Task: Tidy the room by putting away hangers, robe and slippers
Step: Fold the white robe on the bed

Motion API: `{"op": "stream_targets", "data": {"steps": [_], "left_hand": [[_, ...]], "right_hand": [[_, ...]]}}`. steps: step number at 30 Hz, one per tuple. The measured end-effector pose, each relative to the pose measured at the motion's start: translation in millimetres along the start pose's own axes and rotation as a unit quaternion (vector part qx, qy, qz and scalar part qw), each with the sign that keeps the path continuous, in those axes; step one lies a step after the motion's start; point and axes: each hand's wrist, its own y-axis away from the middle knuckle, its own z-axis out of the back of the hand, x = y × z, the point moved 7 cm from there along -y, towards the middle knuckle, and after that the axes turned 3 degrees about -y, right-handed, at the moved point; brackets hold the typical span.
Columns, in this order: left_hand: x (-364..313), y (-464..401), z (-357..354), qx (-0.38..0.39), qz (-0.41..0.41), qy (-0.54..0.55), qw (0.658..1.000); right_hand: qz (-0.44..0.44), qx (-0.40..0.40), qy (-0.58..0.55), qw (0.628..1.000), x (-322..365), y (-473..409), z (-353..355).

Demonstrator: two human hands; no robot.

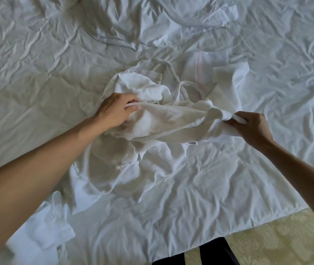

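At six o'clock, dark trouser legs [205, 251] over patterned yellow carpet [278, 236]. Toward seven, a crumpled white cloth [43, 236] at the bed's near corner. Dead centre on the wrinkled white sheet [37, 92], the waffle-weave robe [152, 123], bunched and partly raised. At nine of the heap, left hand [114, 109] curled into a fold, gripping it. At three, right hand [251, 127] pinching a gathered end (cloth stretched between both). Just beyond, thin belt loops [183, 87]. Up at twelve, more rumpled white fabric [190, 16].
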Motion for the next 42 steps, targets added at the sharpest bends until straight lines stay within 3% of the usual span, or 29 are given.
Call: {"op": "stream_targets", "data": {"steps": [3, 6, 8, 12, 16, 19, 25, 29, 32, 35, 42], "left_hand": [[-37.9, 17.0, 11.2, -0.126, -0.176, -0.087, 0.972], [-64.5, 39.7, -11.1, -0.052, -0.319, -0.133, 0.937], [-60.0, 44.6, -32.4, 0.020, -0.332, -0.176, 0.927], [-45.1, 35.9, -47.8, 0.051, -0.293, -0.164, 0.941], [-46.3, 24.2, -39.5, 0.086, -0.200, -0.063, 0.974], [-41.7, 15.2, -19.0, 0.055, -0.157, -0.016, 0.986], [-35.6, 12.9, 20.0, -0.040, -0.144, -0.045, 0.988], [-44.5, 21.5, 0.4, -0.010, -0.119, -0.069, 0.990], [-39.3, 33.7, -17.1, -0.012, -0.018, -0.034, 0.999], [-33.9, 49.0, -3.4, -0.085, 0.073, 0.003, 0.994], [-50.5, 70.7, 131.8, -0.268, 0.066, 0.003, 0.961]], "right_hand": [[-0.004, 0.005, 0.010, 1.000, -5.8, 0.0, -1.4], [-0.010, 0.000, 0.012, 1.000, -8.8, 0.9, -2.6], [-0.011, -0.001, 0.019, 1.000, -9.4, 1.7, -4.3], [-0.005, 0.000, 0.038, 0.999, -9.1, 5.1, -6.2], [0.008, -0.003, 0.007, 1.000, -3.2, 5.0, -1.6], [0.017, -0.017, 0.008, 1.000, 0.5, 3.5, 4.3], [0.016, -0.043, -0.002, 0.999, 13.9, -0.5, 14.7], [0.009, -0.069, 0.008, 0.998, 26.5, -4.7, 19.3], [-0.003, -0.082, 0.021, 0.996, 50.5, -7.6, 21.3], [0.009, -0.077, 0.038, 0.996, 83.5, -11.0, 27.4], [0.081, -0.080, 0.046, 0.992, 187.2, -36.4, 75.9]]}}
